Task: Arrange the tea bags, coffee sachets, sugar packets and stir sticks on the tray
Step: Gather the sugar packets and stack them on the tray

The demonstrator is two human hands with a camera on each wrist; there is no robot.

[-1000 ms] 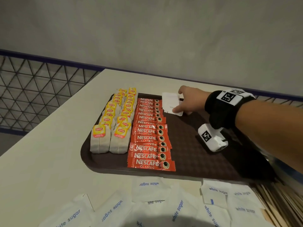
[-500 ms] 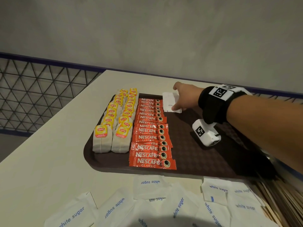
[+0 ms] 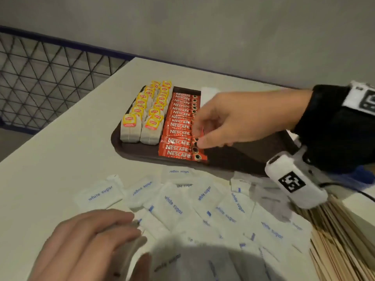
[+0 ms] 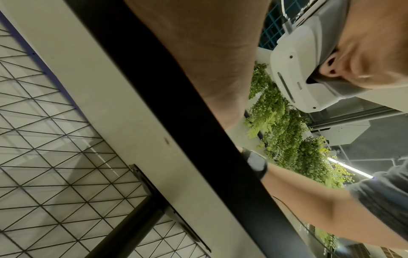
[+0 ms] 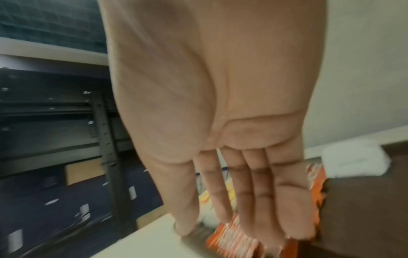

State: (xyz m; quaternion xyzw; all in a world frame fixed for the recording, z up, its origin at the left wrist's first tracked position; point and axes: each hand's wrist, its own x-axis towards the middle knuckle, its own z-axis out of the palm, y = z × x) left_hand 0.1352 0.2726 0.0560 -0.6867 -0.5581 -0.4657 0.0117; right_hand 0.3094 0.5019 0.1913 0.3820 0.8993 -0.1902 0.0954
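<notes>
The right hand (image 3: 233, 120), fingers relaxed and empty, hovered over the coffee sachets (image 3: 180, 126) on the brown tray (image 3: 243, 159); a careless brush could have knocked their neat row askew. The left hand (image 3: 87, 246) lay flat and open on the loose sugar packets (image 3: 203, 205), which might have slid or scattered. One sugar packet (image 3: 209, 94) already sat on the tray beside the tea bags (image 3: 146, 118). Stir sticks (image 3: 345, 240) waited on the pale tabletop (image 3: 60, 159), by a grey wall and wire mesh.
</notes>
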